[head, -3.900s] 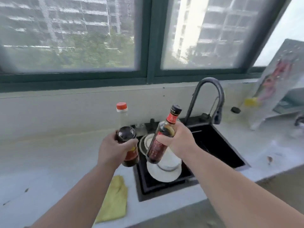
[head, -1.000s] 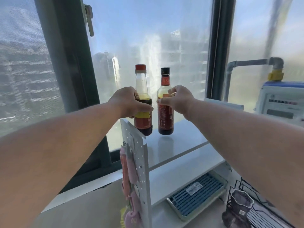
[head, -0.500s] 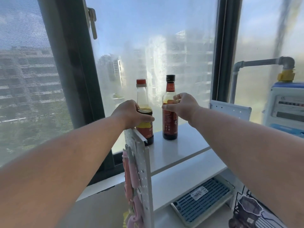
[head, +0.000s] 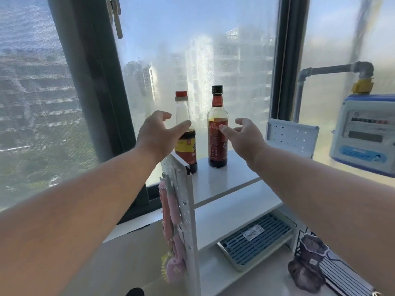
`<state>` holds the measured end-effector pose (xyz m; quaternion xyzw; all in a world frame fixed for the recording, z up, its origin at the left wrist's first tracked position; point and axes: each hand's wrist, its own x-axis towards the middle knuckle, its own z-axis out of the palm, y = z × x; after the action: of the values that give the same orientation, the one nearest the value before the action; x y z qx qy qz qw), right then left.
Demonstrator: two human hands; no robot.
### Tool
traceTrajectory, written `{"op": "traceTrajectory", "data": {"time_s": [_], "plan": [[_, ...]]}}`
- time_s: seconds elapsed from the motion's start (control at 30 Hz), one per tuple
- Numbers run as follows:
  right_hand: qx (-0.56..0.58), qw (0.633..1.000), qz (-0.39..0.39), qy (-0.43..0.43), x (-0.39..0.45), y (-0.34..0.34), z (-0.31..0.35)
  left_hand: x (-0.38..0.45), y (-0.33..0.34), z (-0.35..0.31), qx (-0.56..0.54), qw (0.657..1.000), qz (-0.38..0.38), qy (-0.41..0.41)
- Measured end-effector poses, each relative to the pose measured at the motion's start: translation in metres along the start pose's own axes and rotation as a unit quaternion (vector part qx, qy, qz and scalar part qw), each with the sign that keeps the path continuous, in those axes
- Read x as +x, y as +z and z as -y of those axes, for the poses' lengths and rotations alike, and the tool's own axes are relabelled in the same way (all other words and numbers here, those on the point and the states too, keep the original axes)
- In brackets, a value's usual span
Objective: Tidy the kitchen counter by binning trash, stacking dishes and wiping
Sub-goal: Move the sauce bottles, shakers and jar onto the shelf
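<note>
Two sauce bottles stand upright on the top shelf of a white rack (head: 222, 182) by the window. The red-capped bottle (head: 185, 133) with a yellow label is on the left; the dark-capped bottle (head: 217, 129) with a red label is on the right. My left hand (head: 158, 135) hovers just in front of the red-capped bottle, fingers spread and holding nothing. My right hand (head: 243, 137) is beside the dark-capped bottle, fingers loosely spread, its fingertips close to the label; contact cannot be told.
A perforated side panel (head: 183, 210) of the rack carries pink hanging utensils (head: 171, 214). A blue drain tray (head: 254, 238) lies on the lowest level. A dark crumpled bag (head: 307, 265) sits on a wire rack at the lower right. A gas meter (head: 365, 133) hangs at the right.
Both hands have let go of the bottles and drawn back with fingers spread. The bottles now stand free on the top shelf.
</note>
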<state>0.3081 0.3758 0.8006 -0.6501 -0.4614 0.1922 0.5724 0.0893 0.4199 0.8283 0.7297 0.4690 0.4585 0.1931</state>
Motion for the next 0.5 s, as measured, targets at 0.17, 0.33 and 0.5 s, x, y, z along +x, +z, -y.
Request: {"op": "traceTrajectory", "data": {"time_s": [0.17, 0.33, 0.5], "plan": [[0.029, 0.998, -0.026, -0.056, -0.112, -0.001, -0.06, -0.117, -0.007, 0.034, -0.052, 0.995, -0.075, 0.033], [0.143, 0.985, -0.051, -0.083, -0.172, -0.004, -0.072, -0.174, -0.012, 0.048, -0.119, 0.983, -0.135, 0.044], [0.159, 0.985, -0.051, 0.037, -0.255, 0.007, -0.159, -0.264, 0.017, 0.106, -0.175, 0.976, -0.092, -0.089]]}}
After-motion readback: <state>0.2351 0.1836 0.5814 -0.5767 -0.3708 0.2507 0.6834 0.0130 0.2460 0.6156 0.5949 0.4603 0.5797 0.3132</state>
